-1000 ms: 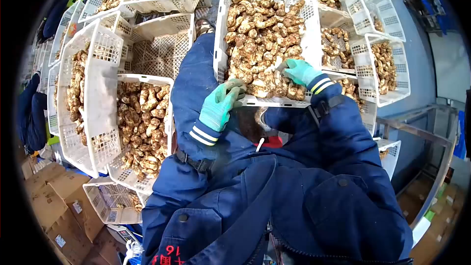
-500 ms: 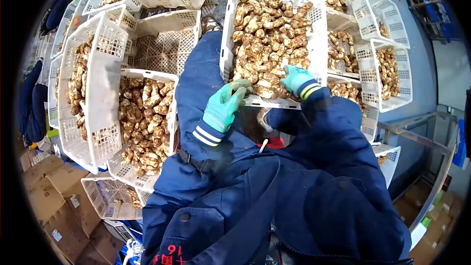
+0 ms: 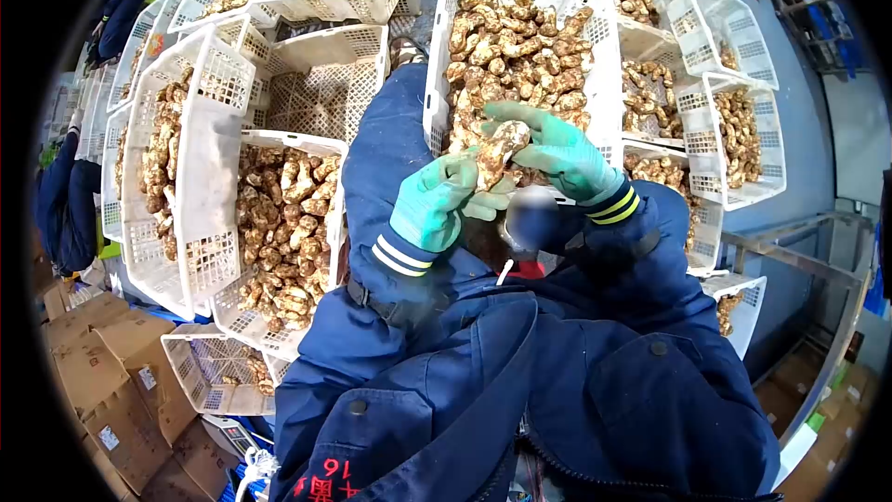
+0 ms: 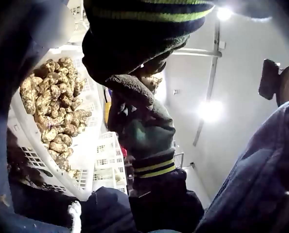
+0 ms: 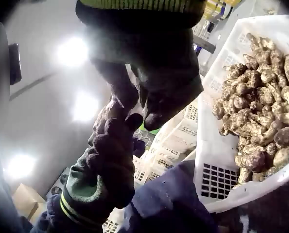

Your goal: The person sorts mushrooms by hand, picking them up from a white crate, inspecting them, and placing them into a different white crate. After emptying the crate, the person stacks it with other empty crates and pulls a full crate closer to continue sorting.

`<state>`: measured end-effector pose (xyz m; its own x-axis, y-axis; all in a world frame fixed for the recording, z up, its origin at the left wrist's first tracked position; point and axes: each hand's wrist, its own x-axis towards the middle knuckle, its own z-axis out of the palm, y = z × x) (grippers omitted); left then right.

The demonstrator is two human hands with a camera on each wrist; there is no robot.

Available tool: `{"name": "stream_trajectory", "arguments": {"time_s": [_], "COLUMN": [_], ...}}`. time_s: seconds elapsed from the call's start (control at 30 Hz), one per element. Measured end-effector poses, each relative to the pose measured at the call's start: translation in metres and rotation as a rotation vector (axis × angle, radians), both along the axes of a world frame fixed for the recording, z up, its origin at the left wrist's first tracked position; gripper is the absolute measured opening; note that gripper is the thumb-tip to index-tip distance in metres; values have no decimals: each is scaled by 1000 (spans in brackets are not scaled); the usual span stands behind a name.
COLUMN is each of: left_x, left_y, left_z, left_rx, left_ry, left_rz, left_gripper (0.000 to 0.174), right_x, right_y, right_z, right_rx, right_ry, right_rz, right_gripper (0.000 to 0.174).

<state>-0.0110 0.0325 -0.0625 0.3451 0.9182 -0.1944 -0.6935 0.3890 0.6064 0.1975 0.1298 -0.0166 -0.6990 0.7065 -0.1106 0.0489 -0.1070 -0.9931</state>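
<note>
A pale mushroom [image 3: 500, 153] with brown patches is held up between two green-gloved hands in the head view, over the near end of a white plastic crate [image 3: 599, 46] heaped with similar mushrooms [image 3: 520, 46]. My left hand [image 3: 432, 200] grips its lower end, thumb and fingers on either side. At the upper end, my right hand [image 3: 567, 153] pinches it between fingers and thumb. Both gloves look dark in the wrist views, where my left hand [image 5: 105, 170] and right hand [image 4: 147, 128] meet and mostly hide the mushroom.
More crates of mushrooms surround my legs, including a full one [image 3: 288, 232] at left and one [image 3: 739, 135] at right. A mostly bare crate [image 3: 325, 84] stands beyond the left knee. Cardboard boxes [image 3: 102, 363] lie lower left; a metal frame [image 3: 799, 265] stands at right.
My right hand has lifted from the heap, and the mushroom now shows between both hands. My left hand has moved from the crate's near rim to grip its lower end.
</note>
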Motion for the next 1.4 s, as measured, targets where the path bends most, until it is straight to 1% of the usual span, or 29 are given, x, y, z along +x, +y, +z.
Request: {"name": "stream_trajectory", "arguments": {"time_s": [0.07,0.13,0.17,0.2,0.3,0.37,0.4,0.5,0.53,0.57,0.63,0.67,0.7,0.73,0.77,0.8,0.83,0.87,0.9,0.93,0.97,1.0,1.03,1.1,1.23,1.27,1.3,1.37,1.4], "left_x": [7,7,6,5,5,6,10,-6,1,0,0,6,12,14,17,14,11,11,10,9,9,8,8,6,4,3,-2,-14,-14], "left_y": [-1,-3,-3,-3,-2,-4,-3,1,4,7,14,13,10,5,2,4,8,5,5,5,5,3,4,5,6,6,8,11,11], "left_z": [3,6,9,20,27,20,33,20,23,29,38,38,38,45,29,35,40,22,22,22,23,10,13,18,23,28,27,17,13], "left_rx": [-21,8,-31,-71,-122,-98,-95,88,48,24,40,40,38,53,-42,-33,-25,-40,-35,-29,-23,-44,-39,-30,-43,-26,-34,-52,-119], "left_ry": [234,442,429,417,420,431,556,455,497,392,615,505,394,499,303,426,549,367,319,270,221,313,332,371,448,376,327,224,203], "left_rz": [118,171,151,133,93,70,48,56,204,187,57,37,16,52,65,36,7,109,143,176,207,264,256,238,287,224,174,72,85], "left_gripper": [46,37,36,35,28,26,26,32,35,38,41,44,46,49,40,40,41,43,45,47,49,53,51,49,46,41,38,34,29], "right_x": [-3,-1,0,-2,-2,-6,-7,1,2,4,-7,-17,-16,-19,-22,-23,-20,-16,-12,-10,-3,7,17,36,47,47,47,56,59], "right_y": [-7,-6,-5,-5,-5,-11,-10,-6,-4,-1,-5,-11,-10,-5,-2,-13,-10,-5,-1,-1,3,10,15,20,21,22,23,21,22], "right_z": [15,3,-3,-5,-6,-1,-1,6,-1,-8,13,29,-2,-1,1,18,13,9,6,-3,-8,-14,-21,-63,-90,-94,-103,-115,-119], "right_rx": [-131,243,427,474,345,-148,-99,-22,145,312,226,-170,-251,-3,245,-202,-195,-183,-170,-17,-48,-79,-109,-15,219,269,235,330,278], "right_ry": [61,-15,-56,-53,10,137,155,117,78,39,56,113,300,157,13,76,231,163,97,170,0,-172,-344,-411,-638,-697,-646,-747,-843], "right_rz": [-11,5,-12,-16,-40,-94,-63,-25,-8,-5,21,13,43,71,98,4,3,-45,-92,-201,-219,-237,-253,-204,-85,-65,-84,-118,-104], "right_gripper": [61,56,54,52,51,51,53,55,55,55,54,54,56,58,60,63,61,59,56,49,48,48,47,43,36,35,31,32,33]}}
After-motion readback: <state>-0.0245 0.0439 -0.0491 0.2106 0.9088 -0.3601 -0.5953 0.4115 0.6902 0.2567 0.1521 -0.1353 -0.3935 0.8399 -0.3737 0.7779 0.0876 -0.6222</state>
